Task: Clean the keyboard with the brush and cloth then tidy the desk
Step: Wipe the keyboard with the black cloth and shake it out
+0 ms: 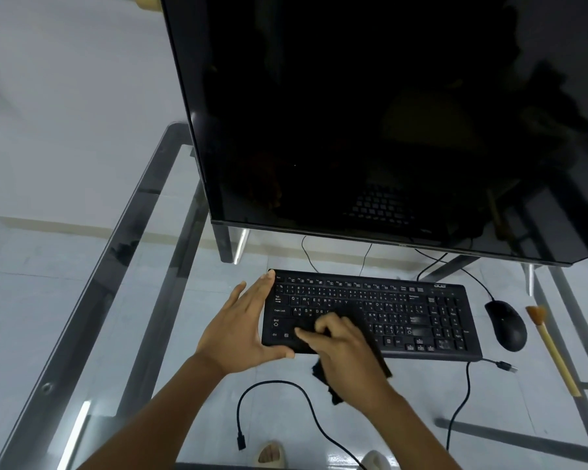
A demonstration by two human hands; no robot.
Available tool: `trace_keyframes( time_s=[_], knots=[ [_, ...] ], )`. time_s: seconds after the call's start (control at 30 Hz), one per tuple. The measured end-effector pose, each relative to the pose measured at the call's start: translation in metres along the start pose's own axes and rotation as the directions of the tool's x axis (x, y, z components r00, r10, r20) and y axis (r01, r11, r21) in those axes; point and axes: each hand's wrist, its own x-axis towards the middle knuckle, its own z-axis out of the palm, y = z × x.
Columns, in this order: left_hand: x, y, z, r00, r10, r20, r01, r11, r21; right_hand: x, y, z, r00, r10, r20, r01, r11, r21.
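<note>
A black keyboard (418, 312) lies on the glass desk (143, 252) in front of the monitor. My left hand (241, 327) braces the keyboard's left end, fingers straight along its edge and thumb at the front corner. My right hand (343, 347) presses a black cloth (323, 374) onto the lower left keys, fingers curled over it. Part of the cloth hangs off the keyboard's front edge under my wrist. The brush (554, 351), with a pale wooden handle and brown bristles, lies on the desk at the far right.
A large dark monitor (370, 123) stands close behind the keyboard. A black mouse (506, 324) sits between keyboard and brush. A loose black cable (286, 395) curls on the glass near the front edge, and the keyboard's USB plug (505, 366) lies unplugged at right.
</note>
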Motion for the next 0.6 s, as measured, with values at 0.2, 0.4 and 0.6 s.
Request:
trace_keyframes(
  time_s=[0.2,0.4,0.6],
  knots=[
    [-0.001,-0.003,0.002,1.000,0.022,-0.002,-0.022,1.000,0.003,0.018,-0.019,0.008,0.990,-0.104,0.092,0.103,0.995,0.015],
    [0.001,-0.007,0.006,1.000,0.011,0.010,-0.011,1.000,0.015,0.011,-0.024,0.008,0.998,-0.025,0.052,0.023,0.999,0.036],
    [0.001,-0.004,0.002,1.000,0.013,0.015,-0.013,1.000,0.010,0.009,-0.008,0.007,0.997,0.062,-0.049,-0.060,0.997,0.038]
  ],
)
